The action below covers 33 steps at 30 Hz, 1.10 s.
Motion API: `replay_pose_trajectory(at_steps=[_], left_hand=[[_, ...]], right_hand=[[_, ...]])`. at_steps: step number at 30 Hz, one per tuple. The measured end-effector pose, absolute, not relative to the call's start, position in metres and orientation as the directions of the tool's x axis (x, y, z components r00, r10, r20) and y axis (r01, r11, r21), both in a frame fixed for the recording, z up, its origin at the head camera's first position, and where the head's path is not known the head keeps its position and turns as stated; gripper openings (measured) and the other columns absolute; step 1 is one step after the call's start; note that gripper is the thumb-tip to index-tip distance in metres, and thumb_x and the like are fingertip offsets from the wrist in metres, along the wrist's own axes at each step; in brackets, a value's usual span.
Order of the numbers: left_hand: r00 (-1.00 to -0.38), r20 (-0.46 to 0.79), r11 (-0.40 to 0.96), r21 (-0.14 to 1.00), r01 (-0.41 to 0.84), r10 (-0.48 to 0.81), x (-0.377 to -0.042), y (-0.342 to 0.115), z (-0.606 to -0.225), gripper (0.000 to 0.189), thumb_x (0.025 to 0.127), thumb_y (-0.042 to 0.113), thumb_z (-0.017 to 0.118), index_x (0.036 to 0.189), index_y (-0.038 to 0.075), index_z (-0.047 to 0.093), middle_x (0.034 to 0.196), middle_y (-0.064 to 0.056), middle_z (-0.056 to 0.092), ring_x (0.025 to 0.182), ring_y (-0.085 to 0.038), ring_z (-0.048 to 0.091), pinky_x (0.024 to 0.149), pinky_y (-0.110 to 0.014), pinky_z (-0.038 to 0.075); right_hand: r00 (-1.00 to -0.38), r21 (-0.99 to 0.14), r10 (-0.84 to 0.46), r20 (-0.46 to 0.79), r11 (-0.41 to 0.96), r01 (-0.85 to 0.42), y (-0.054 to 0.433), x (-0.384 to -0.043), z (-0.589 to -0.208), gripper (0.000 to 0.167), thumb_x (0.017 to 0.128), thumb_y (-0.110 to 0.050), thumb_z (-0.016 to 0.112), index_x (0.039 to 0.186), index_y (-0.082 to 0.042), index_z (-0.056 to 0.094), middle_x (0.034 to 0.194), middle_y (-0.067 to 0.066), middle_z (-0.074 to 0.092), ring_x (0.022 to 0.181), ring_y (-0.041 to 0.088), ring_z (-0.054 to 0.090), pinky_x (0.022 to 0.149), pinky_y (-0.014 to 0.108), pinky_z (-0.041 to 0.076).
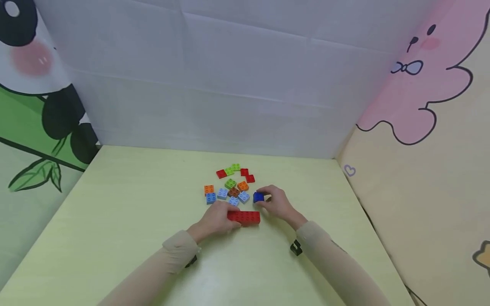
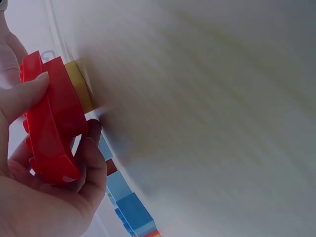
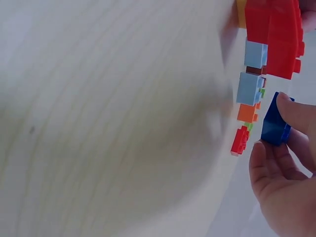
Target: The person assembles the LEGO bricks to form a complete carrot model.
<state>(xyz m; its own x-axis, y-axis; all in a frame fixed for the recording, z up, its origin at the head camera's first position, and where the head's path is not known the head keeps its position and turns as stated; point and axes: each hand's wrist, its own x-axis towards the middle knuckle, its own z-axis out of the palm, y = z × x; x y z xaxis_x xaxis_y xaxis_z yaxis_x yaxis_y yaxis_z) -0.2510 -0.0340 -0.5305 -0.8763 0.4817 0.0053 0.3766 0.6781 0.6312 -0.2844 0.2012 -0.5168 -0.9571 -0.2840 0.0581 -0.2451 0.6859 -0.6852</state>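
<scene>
My left hand grips a long red building brick between thumb and fingers, just above or on the table. The left wrist view shows it stacked on a shorter red block, with a yellow block underneath. To its right, my right hand pinches a dark blue brick between thumb and fingers. In the right wrist view this blue brick is tilted and apart from the red stack. Fingers hide part of both pieces.
Behind my hands lie loose bricks on the table: light blue, brown, orange, green and a blue one. Farther back are small red pieces and lime ones. A pale wall borders the back.
</scene>
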Motion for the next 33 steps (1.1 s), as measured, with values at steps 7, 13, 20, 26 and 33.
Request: replay_pose_trajectory(at_steps=[7,13,20,26,33], left_hand=[[-0.874,-0.004,0.669,0.645,0.369,0.486,-0.249,-0.034,-0.53,0.038,0.076,0.028,0.081,0.11,0.014,0.072,0.095,0.005,0.063,0.086,-0.017,0.05,0.071,-0.033,0.043],[-0.876,-0.007,0.674,0.642,0.366,0.483,-0.249,-0.034,-0.528,0.039,0.076,0.029,0.081,0.111,0.013,0.072,0.096,0.005,0.063,0.087,-0.017,0.05,0.073,-0.033,0.043],[-0.88,-0.022,0.685,0.636,0.354,0.475,-0.252,-0.035,-0.528,0.042,0.076,0.029,0.081,0.113,0.013,0.071,0.102,0.003,0.063,0.089,-0.018,0.05,0.074,-0.035,0.044],[-0.891,-0.024,0.704,0.623,0.342,0.454,-0.255,-0.034,-0.526,0.044,0.076,0.03,0.081,0.115,0.012,0.07,0.108,0.0,0.064,0.093,-0.019,0.052,0.079,-0.037,0.045],[-0.899,-0.026,0.708,0.626,0.327,0.438,-0.259,-0.033,-0.524,0.047,0.076,0.029,0.081,0.118,0.011,0.069,0.113,-0.002,0.064,0.099,-0.021,0.053,0.086,-0.041,0.044]], right_hand=[[-0.95,-0.686,-0.302,0.082,0.674,-0.274,0.199,-0.275,-0.511,0.04,0.082,-0.013,0.077,0.119,-0.006,0.064,0.113,0.004,0.06,0.1,0.018,0.058,0.075,0.026,0.051],[-0.94,-0.694,-0.328,0.093,0.656,-0.297,0.198,-0.267,-0.504,0.04,0.081,-0.015,0.078,0.118,-0.008,0.065,0.111,0.002,0.061,0.098,0.017,0.058,0.075,0.026,0.051],[-0.923,-0.684,-0.375,0.09,0.65,-0.331,0.199,-0.258,-0.499,0.038,0.081,-0.017,0.078,0.116,-0.01,0.067,0.11,0.001,0.062,0.097,0.016,0.059,0.074,0.025,0.051],[-0.913,-0.69,-0.398,0.09,0.636,-0.346,0.2,-0.256,-0.497,0.037,0.082,-0.016,0.077,0.117,-0.009,0.067,0.11,0.0,0.062,0.097,0.016,0.058,0.074,0.026,0.05],[-0.904,-0.694,-0.42,0.077,0.628,-0.351,0.202,-0.255,-0.498,0.036,0.081,-0.018,0.078,0.115,-0.01,0.067,0.108,-0.001,0.062,0.095,0.014,0.058,0.073,0.024,0.05]])
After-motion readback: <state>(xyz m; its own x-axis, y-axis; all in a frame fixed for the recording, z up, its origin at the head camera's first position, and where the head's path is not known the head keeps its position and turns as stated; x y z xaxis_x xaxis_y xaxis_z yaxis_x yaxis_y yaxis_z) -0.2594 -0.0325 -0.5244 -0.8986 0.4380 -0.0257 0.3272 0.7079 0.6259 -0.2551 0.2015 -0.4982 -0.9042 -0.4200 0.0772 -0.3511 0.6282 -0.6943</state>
